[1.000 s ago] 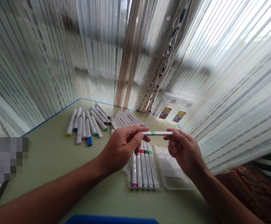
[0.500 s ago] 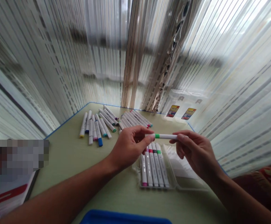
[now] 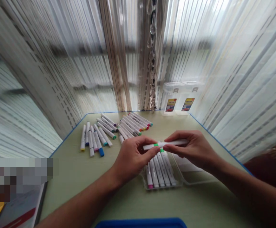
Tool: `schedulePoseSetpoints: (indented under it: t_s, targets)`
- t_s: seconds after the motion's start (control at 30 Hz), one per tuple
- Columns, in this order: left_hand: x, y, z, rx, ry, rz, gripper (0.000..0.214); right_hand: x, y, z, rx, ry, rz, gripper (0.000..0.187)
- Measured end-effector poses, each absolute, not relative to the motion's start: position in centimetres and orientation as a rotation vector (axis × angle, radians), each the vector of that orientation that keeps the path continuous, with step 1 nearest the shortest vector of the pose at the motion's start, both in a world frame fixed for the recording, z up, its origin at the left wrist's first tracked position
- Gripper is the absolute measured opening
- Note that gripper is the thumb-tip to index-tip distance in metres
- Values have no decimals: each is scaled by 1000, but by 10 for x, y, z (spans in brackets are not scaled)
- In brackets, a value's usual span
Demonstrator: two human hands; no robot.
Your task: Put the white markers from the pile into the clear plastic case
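Observation:
A white marker [image 3: 176,142] with a bright green band lies level between my two hands, above an open clear case. My left hand [image 3: 135,153] pinches it by the green-banded part, thumb below and fingers above. My right hand [image 3: 195,147] grips the other half between thumb and fingers. Beneath them, the clear plastic case [image 3: 152,188] holds a row of several white markers [image 3: 160,172], one with a pink end and one with a green band. Its lid [image 3: 187,164] lies folded open to the right, partly covered by my right hand and forearm.
Loose white markers [image 3: 91,141] with coloured ends lie at the table's left, and more markers [image 3: 134,123] lie toward the back. Two clear boxes [image 3: 176,95] with labels stand at the back right. A blue edge [image 3: 140,223] shows in front. String curtains [image 3: 119,63] hang behind the table.
My right hand has slid left along the marker, closer to my left hand. The marker has come down slightly toward the case, and the camera view has turned.

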State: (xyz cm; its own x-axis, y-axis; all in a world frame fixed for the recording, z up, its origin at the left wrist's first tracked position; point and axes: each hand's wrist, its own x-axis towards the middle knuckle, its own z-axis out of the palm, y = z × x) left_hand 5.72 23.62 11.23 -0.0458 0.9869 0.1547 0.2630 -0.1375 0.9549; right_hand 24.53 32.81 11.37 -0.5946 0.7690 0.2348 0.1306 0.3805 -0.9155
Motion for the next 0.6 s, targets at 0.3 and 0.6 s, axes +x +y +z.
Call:
schedulePoseSetpoints:
  t_s: [0.3, 0.6]
  targets:
    - [59, 235, 111, 1532, 1372, 1211, 28, 246, 325, 116, -723, -2125, 1054, 26]
    - [49, 243, 108, 1480, 1398, 1349, 29, 244, 328, 114, -718, -1946, 1286, 32]
